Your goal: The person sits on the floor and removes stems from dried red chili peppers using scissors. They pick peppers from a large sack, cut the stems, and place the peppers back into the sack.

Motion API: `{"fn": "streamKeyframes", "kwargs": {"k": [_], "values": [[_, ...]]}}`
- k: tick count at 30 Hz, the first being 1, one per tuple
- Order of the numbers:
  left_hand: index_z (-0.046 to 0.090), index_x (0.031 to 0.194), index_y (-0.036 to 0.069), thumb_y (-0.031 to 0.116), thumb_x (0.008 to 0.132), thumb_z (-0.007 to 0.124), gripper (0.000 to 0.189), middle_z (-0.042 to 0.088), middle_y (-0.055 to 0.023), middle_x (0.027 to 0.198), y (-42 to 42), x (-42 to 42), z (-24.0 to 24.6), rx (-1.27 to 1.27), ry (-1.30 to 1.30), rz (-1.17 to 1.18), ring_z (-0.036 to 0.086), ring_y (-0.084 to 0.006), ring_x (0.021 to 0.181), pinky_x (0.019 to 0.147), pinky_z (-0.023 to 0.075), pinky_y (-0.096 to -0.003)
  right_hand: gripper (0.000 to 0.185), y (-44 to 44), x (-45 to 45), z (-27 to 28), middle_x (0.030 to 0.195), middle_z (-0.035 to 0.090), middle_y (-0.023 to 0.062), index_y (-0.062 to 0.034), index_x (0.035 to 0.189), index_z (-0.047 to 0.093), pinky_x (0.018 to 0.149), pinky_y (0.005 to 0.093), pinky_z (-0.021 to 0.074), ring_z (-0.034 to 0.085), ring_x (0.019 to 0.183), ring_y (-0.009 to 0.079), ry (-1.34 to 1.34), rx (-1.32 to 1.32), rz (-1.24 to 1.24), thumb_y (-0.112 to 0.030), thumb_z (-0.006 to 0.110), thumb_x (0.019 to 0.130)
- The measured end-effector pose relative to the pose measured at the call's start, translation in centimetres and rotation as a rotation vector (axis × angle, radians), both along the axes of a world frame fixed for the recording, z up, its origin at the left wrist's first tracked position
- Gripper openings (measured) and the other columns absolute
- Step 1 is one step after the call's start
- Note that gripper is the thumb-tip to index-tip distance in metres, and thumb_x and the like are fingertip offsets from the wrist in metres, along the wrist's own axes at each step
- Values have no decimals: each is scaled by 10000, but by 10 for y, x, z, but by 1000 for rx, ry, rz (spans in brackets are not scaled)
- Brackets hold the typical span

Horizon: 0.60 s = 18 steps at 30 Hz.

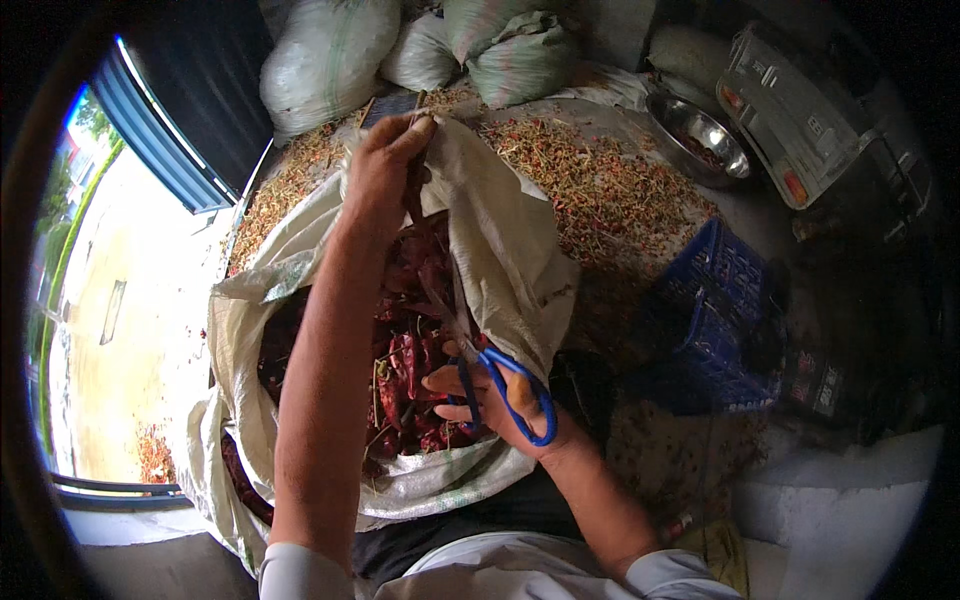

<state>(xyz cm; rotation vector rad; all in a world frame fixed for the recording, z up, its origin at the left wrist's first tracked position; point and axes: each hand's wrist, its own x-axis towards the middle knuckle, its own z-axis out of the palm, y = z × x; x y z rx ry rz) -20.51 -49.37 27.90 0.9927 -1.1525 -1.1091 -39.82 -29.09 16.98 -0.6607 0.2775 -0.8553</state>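
Observation:
A white woven sack [517,255] stands open before me, full of dried red chili peppers [405,360]. My left hand [386,161] is raised over its far side. Its thumb and fingers pinch a dark dried chili pepper [417,187], which hangs down from them; the hand partly hides it. My right hand [499,401] is over the near right part of the sack, with fingers through the blue handles of a pair of scissors [517,390]. The blades are parted and point away from me, below the left hand.
Chili stems and scraps [592,187] cover the floor beyond the sack. Stuffed woven sacks [330,60] stand at the back. At right are a steel bowl [701,142], a blue plastic basket [720,315] and a vehicle's tail section [795,112]. A bright doorway [142,300] opens at left.

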Motion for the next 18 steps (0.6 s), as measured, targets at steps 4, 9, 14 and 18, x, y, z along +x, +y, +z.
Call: {"fn": "streamKeyframes", "kwargs": {"k": [4, 9, 14, 18], "values": [[689, 1051, 46, 282, 915, 657, 274, 666, -42, 784, -17, 25, -7, 45, -834, -148, 600, -132, 629, 551, 489, -294, 950, -3, 7, 9, 1325, 566, 172, -77, 1400, 425, 1023, 560, 443, 565, 1222, 320, 126, 169, -132, -765, 599, 768], [648, 1185, 75, 260, 935, 627, 312, 707, -48, 924, 44, 31, 10, 209, -839, -140, 671, -129, 742, 599, 515, -294, 779, -16, -6, 8, 1168, 619, 172, -83, 1286, 480, 946, 566, 510, 623, 1097, 300, -44, 414, -354, -725, 545, 850], [641, 1164, 29, 163, 946, 619, 257, 675, -22, 903, 147, 44, -1, 91, -424, 126, 545, -73, 673, 590, 431, -221, 821, 7, 5, 23, 1160, 617, 176, -60, 1372, 420, 932, 541, 520, 643, 1016, 305, -147, 217, -85, -664, 610, 850], [602, 1118, 1, 117, 935, 633, 219, 651, -32, 849, 205, 36, -24, 152, -20, 240, 507, -60, 636, 549, 390, -198, 716, 17, 11, 25, 1108, 648, 166, -58, 1363, 438, 849, 469, 549, 653, 947, 268, -38, 83, -90, -501, 704, 866]]}}
